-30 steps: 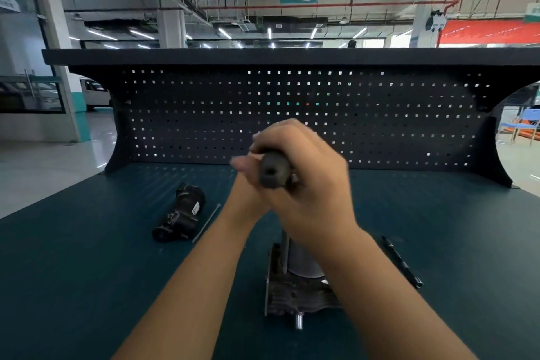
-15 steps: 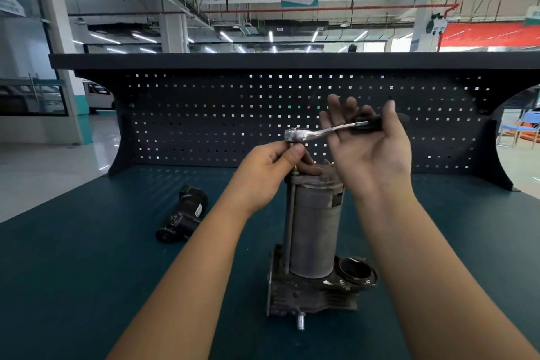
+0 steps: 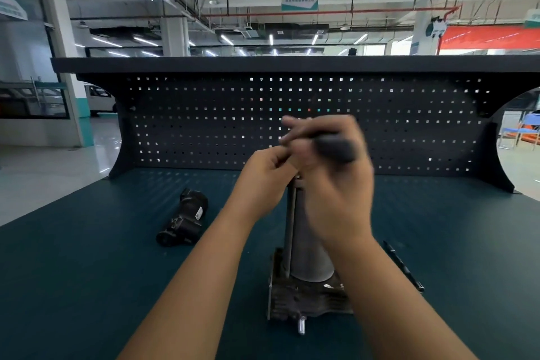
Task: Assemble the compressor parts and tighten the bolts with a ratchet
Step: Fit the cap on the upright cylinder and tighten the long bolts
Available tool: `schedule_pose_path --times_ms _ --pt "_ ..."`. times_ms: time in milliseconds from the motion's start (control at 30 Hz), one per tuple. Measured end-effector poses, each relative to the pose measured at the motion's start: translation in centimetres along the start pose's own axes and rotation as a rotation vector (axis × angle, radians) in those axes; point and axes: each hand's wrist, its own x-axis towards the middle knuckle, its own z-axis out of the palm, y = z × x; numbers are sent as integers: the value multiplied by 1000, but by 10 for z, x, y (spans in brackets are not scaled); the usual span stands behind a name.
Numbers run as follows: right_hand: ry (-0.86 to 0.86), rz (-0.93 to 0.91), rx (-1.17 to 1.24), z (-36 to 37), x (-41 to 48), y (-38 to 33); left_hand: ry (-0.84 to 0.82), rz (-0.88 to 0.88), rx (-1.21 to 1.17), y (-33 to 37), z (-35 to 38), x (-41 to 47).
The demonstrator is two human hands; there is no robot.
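now, mid-tightening by the look of it, at the top of the compressor [image 3: 304, 245], upright on the table [image 3: 87, 286]. gripping the dark handle of the ratchet [image 3: 336, 149] with the right hand [image 3: 339, 193], fingers [image 3: 306, 127] curled round it, just above the compressor's top and blurred. steadying at the compressor's top with the left hand [image 3: 263, 175], fingers bunched and curled against the right hand; cannot tell the thing pinched there, nor see the ratchet's head.

to do this well: seat the socket square on the bolt head before pulling. press down over the head with the left fingers to stop any riding off. swing the handle in short, level arcs, evenly and without jerks. beware of tipping the tall compressor on its small base by dragging sideways. probably best to snug each bolt in turn rather than finish one outright.

along the compressor's left flank: a long bolt [image 3: 289, 228], upright, running up toward the fingers. left of the compressor, well apart: a black part [image 3: 184, 219] on its side. right of the compressor's base, near: a thin black tool [image 3: 403, 266]. at the front of the compressor's base: a short metal stud [image 3: 301, 326].
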Motion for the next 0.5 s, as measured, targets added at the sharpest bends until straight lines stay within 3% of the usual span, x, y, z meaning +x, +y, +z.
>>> schedule_pose_path --times_ms 133,200,267,367,500 --pt "448 493 717 -24 18 12 -41 3 -25 1 1 3" --pt "551 702 974 -34 25 21 -52 17 -36 -1 0 3" --pt "588 785 1089 -38 28 26 -68 12 -49 0 0 3" --pt "506 660 912 -32 23 26 -56 -6 -36 -2 -1 3" --pt "291 185 276 -14 6 10 -19 -13 -62 2 1 1"
